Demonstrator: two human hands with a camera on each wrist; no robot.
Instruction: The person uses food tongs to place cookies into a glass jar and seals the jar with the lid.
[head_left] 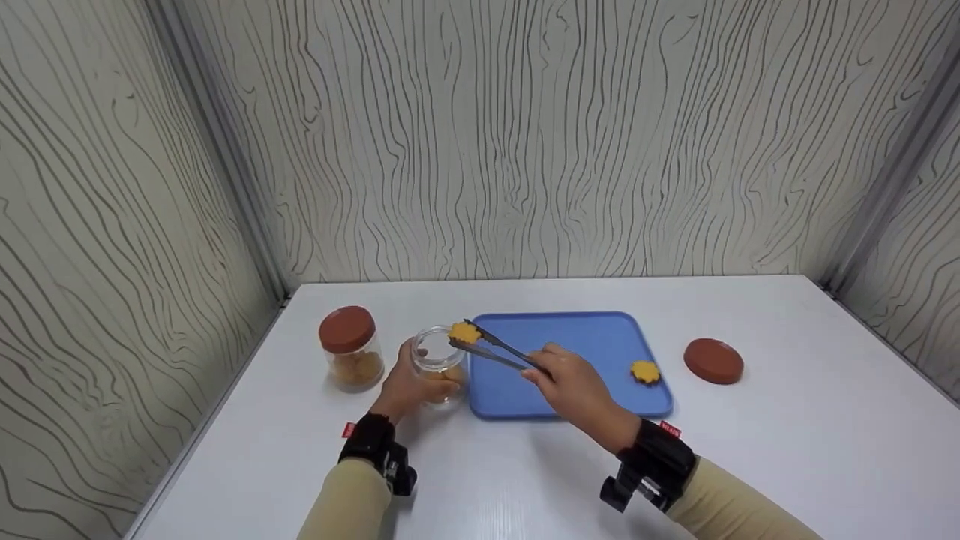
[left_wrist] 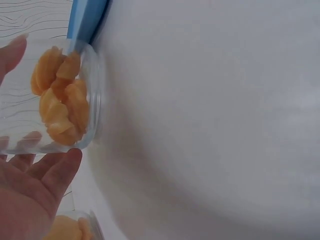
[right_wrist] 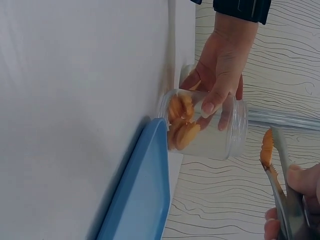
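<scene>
My left hand (head_left: 409, 386) grips an uncapped clear jar (right_wrist: 215, 137) around its side. Several orange, scallop-edged biscuits (left_wrist: 62, 97) lie at the bottom of this jar. In my right hand (head_left: 577, 386) I hold metal tongs (head_left: 491, 355), whose tips pinch one flower-shaped biscuit (head_left: 465, 332). In the head view that biscuit overlaps the right part of the jar's mouth; the right wrist view shows it above the rim, apart from it.
A blue tray (head_left: 555, 360) lies right of the jar, with another flower-shaped biscuit (head_left: 645, 372) on its right side. Beyond it rests a reddish-brown lid (head_left: 713, 361). A second jar (head_left: 349, 330), capped in the same colour and holding biscuits, stands to the left.
</scene>
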